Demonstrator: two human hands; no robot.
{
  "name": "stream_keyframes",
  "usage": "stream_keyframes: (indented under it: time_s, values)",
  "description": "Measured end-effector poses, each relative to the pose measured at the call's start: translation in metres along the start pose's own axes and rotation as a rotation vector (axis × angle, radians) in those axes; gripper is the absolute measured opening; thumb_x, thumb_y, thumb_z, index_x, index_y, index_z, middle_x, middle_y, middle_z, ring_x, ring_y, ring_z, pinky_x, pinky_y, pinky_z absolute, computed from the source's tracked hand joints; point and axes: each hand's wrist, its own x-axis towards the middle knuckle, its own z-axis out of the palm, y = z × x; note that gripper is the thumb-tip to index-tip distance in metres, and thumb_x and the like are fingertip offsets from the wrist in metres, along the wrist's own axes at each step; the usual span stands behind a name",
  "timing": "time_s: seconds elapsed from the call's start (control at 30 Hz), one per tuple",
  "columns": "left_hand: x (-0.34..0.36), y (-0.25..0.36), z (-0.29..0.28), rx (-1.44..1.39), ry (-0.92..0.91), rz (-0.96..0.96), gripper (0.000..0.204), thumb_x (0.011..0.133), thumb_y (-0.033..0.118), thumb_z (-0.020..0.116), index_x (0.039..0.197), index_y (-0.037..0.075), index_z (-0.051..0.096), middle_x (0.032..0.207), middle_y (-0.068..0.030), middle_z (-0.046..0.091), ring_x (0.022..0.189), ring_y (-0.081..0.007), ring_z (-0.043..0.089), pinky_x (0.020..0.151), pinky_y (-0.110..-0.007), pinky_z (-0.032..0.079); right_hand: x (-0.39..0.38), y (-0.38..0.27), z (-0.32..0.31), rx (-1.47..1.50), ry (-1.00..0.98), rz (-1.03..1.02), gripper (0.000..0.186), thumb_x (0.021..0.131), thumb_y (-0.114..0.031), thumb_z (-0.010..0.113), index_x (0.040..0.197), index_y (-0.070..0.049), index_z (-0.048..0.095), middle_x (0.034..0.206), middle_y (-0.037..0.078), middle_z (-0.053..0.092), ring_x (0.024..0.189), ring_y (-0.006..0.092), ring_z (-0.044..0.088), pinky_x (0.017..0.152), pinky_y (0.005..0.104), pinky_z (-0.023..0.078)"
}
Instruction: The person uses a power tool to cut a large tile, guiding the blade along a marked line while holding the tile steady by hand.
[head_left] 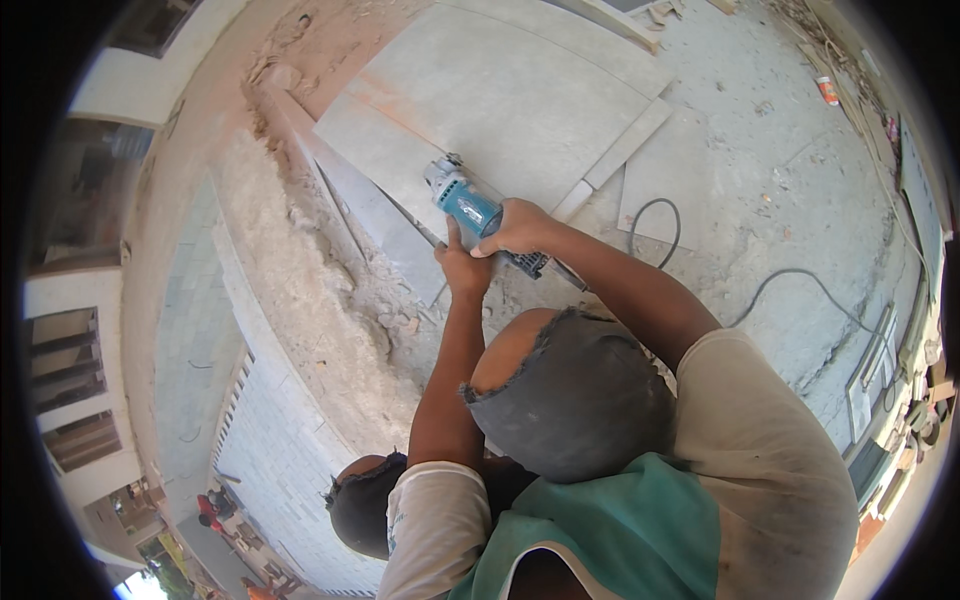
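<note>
A teal and grey angle grinder (468, 205) rests over the near edge of a large grey tile (510, 100), its head pointing away from me. My right hand (520, 230) is wrapped round the rear of its body. Against the left underside of the grinder my left hand (465, 268) is closed, one finger stretched up along the casing. A thin dark line runs over the tile from the grinder's head, with orange dust beside it. The grinder's disc is hidden from me.
Below my arms are my bent knees in ragged dark cloth (575, 400). A broken concrete ledge (310, 270) runs along the left, beside a narrow grey slab (375, 220). On the dusty floor at right a black cord (800, 272) loops. A smaller tile (665, 180) lies right of the big one.
</note>
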Motion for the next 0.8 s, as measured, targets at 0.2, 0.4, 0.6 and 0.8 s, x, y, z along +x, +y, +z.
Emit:
stream_keyframes:
  time_s: [0.2,0.4,0.6,0.8]
  values:
    - [0.001,0.012,-0.007,0.047,-0.029,-0.039,0.103,0.069,0.021,0.086,0.155,0.015,0.031,0.133,-0.0419,0.038,0.117,-0.0506,0.053,0.103,-0.043,0.045,0.006,0.002,0.0,-0.016,-0.015,0.016,0.06,0.06,-0.043,0.087,0.092,0.004,0.069,0.089,0.02,0.07,0.083,0.0288,0.068,0.076,0.0338,0.052]
    - [0.005,0.003,-0.006,0.051,-0.023,-0.02,0.104,0.067,0.019,0.087,0.155,0.015,0.032,0.131,-0.04,0.04,0.115,-0.0494,0.054,0.102,-0.043,0.046,0.007,-0.002,0.002,-0.034,0.001,0.03,0.057,0.06,-0.042,0.087,0.091,0.002,0.069,0.088,0.019,0.07,0.08,0.0282,0.068,0.074,0.0338,0.052]
    - [0.004,0.013,-0.01,0.031,-0.055,-0.056,0.106,0.065,0.02,0.089,0.155,0.014,0.032,0.13,-0.0403,0.041,0.115,-0.05,0.054,0.102,-0.043,0.045,0.012,0.005,0.002,-0.022,-0.016,0.008,0.072,0.057,-0.051,0.086,0.092,0.01,0.07,0.091,0.025,0.07,0.085,0.0328,0.071,0.076,0.0363,0.054]
    - [0.006,0.01,-0.008,0.078,-0.057,-0.058,0.107,0.065,0.022,0.089,0.155,0.014,0.033,0.131,-0.041,0.04,0.116,-0.051,0.053,0.103,-0.043,0.045,0.011,0.001,0.001,-0.052,-0.011,0.033,0.057,0.061,-0.044,0.087,0.088,0.002,0.069,0.087,0.019,0.07,0.08,0.0287,0.068,0.074,0.034,0.052]
